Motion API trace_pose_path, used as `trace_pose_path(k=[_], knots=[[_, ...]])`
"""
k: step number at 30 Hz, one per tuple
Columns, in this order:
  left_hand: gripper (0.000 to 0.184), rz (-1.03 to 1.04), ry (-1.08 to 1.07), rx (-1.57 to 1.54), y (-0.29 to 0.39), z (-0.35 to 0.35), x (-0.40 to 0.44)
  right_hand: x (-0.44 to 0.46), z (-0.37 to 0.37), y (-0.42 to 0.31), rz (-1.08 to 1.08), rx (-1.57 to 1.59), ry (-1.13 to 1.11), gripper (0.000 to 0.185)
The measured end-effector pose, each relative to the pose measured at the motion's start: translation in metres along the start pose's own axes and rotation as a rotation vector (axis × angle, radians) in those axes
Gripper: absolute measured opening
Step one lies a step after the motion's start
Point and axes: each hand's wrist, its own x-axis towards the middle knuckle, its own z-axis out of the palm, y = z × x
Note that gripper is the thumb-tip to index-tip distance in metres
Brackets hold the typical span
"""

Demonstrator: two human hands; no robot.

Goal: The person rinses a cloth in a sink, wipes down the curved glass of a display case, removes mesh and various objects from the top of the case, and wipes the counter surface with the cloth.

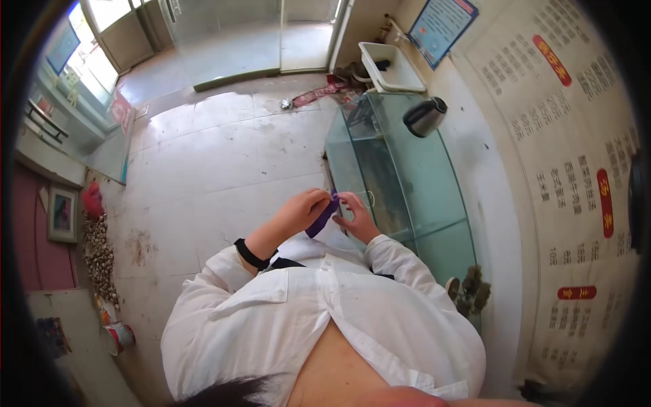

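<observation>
Near the middle of the head view, a strip of purple cloth (321, 220) hangs between my hands. My left hand (300, 209) pinches it from the left, fingers bent over its upper part, with a black band on the wrist. On the other side, my right hand (356, 216) holds the upper end between thumb and fingertips. The fingertips of both hands almost meet at the top of the purple piece. The exact grip is too small to make out.
A glass tank (393, 176) stands close on the right, with a kettle (426, 117) and a white basin (392, 68) beyond it. Tiled floor (203, 142) spreads ahead and left. A picture frame (63, 214) and a tin can (119, 338) are at the left.
</observation>
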Motion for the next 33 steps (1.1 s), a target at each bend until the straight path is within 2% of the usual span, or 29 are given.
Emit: trace_pose_path(k=[2, 3, 6, 8, 10, 12, 13, 16, 18, 20, 21, 23, 24, 26, 27, 28, 29, 30, 33], knots=[[0.013, -0.111, -0.001, -0.015, -0.005, -0.018, 0.010, 0.038, 0.002, -0.001, -0.220, -0.150, -0.014, 0.026], [0.013, -0.121, 0.009, -0.005, -0.013, -0.026, 0.017, 0.055, 0.004, -0.002, -0.230, -0.140, -0.024, 0.026], [0.014, -0.023, 0.081, 0.179, -0.038, -0.054, 0.039, 0.115, 0.004, 0.010, -0.226, -0.003, -0.012, 0.015], [0.020, -0.033, 0.070, 0.376, -0.050, -0.072, 0.058, 0.156, 0.002, 0.034, -0.059, 0.085, 0.030, 0.014], [0.026, -0.132, 0.017, 0.484, -0.086, -0.083, 0.080, 0.207, 0.001, 0.045, -0.121, 0.165, 0.109, 0.014], [0.028, -0.276, -0.038, 0.545, -0.126, -0.100, 0.109, 0.262, -0.001, 0.062, -0.001, 0.284, 0.167, 0.016], [0.024, -0.385, -0.051, 0.541, -0.133, -0.110, 0.127, 0.290, -0.003, 0.079, -0.018, 0.189, 0.118, 0.021], [0.019, -0.509, -0.117, 0.534, -0.172, -0.136, 0.180, 0.367, -0.014, 0.079, -0.025, 0.279, 0.059, 0.023], [0.018, -0.604, -0.160, 0.565, -0.190, -0.148, 0.216, 0.416, -0.036, 0.068, -0.047, 0.228, -0.203, 0.026], [0.019, -0.623, -0.200, 0.617, -0.229, -0.159, 0.250, 0.462, -0.052, 0.069, -0.137, 0.083, -0.343, 0.027], [0.029, -0.708, -0.241, 0.578, -0.245, -0.169, 0.274, 0.481, -0.060, 0.067, -0.129, 0.093, -0.353, 0.027], [0.043, -0.644, 0.044, 0.442, -0.235, -0.189, 0.325, 0.518, -0.077, 0.064, -0.206, 0.007, -0.407, 0.035], [0.051, -0.640, 0.117, 0.132, -0.236, -0.202, 0.348, 0.533, -0.082, 0.064, -0.198, 0.010, -0.407, 0.035], [0.047, -0.417, 0.232, -0.400, -0.261, -0.218, 0.383, 0.559, -0.091, 0.070, -0.209, -0.164, -0.465, 0.046], [0.047, -0.404, 0.265, -0.637, -0.256, -0.224, 0.403, 0.570, -0.087, 0.084, -0.274, -0.188, -0.410, 0.036], [0.049, -0.385, 0.295, -0.873, -0.251, -0.231, 0.424, 0.580, -0.083, 0.103, -0.261, -0.192, -0.406, 0.036], [0.056, -0.325, 0.299, -1.085, -0.264, -0.239, 0.437, 0.592, -0.078, 0.121, -0.340, -0.207, -0.407, 0.027], [0.060, -0.313, 0.339, -1.178, -0.270, -0.247, 0.455, 0.603, -0.078, 0.135, -0.414, -0.221, -0.404, 0.018], [0.071, -0.251, 0.349, -1.345, -0.312, -0.281, 0.508, 0.636, -0.096, 0.160, -0.270, -0.178, -0.305, 0.013]])
